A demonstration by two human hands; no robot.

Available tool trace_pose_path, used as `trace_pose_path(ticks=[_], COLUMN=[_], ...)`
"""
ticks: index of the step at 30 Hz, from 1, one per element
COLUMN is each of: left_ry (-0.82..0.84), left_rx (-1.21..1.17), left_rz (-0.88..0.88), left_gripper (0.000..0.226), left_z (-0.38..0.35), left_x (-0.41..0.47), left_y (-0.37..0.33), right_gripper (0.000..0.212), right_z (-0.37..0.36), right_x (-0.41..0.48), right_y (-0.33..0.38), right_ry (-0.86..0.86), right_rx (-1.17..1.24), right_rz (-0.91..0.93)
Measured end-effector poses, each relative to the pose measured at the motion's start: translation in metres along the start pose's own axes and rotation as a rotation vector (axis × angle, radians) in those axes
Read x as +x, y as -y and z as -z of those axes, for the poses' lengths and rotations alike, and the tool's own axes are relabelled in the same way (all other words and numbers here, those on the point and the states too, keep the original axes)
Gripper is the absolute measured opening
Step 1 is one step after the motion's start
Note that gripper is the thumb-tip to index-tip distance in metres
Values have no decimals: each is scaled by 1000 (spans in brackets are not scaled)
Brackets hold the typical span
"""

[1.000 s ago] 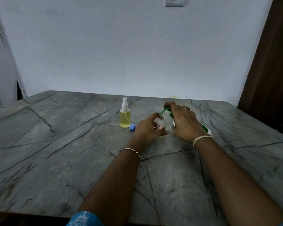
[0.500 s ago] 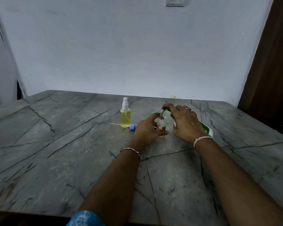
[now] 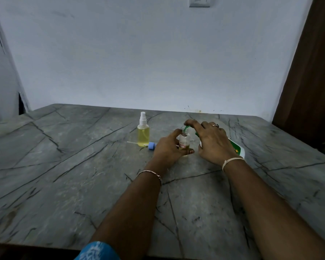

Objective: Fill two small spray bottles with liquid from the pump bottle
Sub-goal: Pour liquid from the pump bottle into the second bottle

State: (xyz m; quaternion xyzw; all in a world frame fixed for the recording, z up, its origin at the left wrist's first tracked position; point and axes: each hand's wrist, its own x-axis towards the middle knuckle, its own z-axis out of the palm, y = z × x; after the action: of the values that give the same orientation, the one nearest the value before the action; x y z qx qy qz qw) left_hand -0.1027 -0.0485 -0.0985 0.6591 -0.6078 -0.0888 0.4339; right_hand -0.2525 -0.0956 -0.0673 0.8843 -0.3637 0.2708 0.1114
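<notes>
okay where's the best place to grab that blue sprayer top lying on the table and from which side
Pinch the blue sprayer top by its blue collar, coming down from above. It lies on its side, its thin white tube pointing left past the base of the filled spray bottle, and the left hand sits close on its right, so above looks the freest way in.
</notes>
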Motion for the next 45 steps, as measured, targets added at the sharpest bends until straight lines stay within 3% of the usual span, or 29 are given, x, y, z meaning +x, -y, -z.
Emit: trace_pose_path(ticks=[5, 12, 21, 29, 39, 45], left_ry=[3, -10, 3, -13, 13, 18], left_rx=[10, -28, -37, -42, -19, -42], left_rz=[1, 22, 12, 14, 30, 36], left_gripper=[65, 58, 62, 58, 65, 58], left_z=[-1, 0, 0, 1, 0, 2], left_x=[1, 0, 0, 0, 0, 0], left_y=[1, 1, 1, 0, -1, -1], right_gripper=[71, 84, 72, 86, 70, 80], right_z=[-2, -1, -2, -2, -5, -4], right_x=[2, 0, 1, 1, 4, 1], right_y=[2, 1, 2, -3, -1, -2], right_ry=[-43, -1, -49, -3, -63, -29], right_rx=[-5, -37, -5, -28, -27, -40], right_rz=[-17, 6, 3, 28, 9, 16])
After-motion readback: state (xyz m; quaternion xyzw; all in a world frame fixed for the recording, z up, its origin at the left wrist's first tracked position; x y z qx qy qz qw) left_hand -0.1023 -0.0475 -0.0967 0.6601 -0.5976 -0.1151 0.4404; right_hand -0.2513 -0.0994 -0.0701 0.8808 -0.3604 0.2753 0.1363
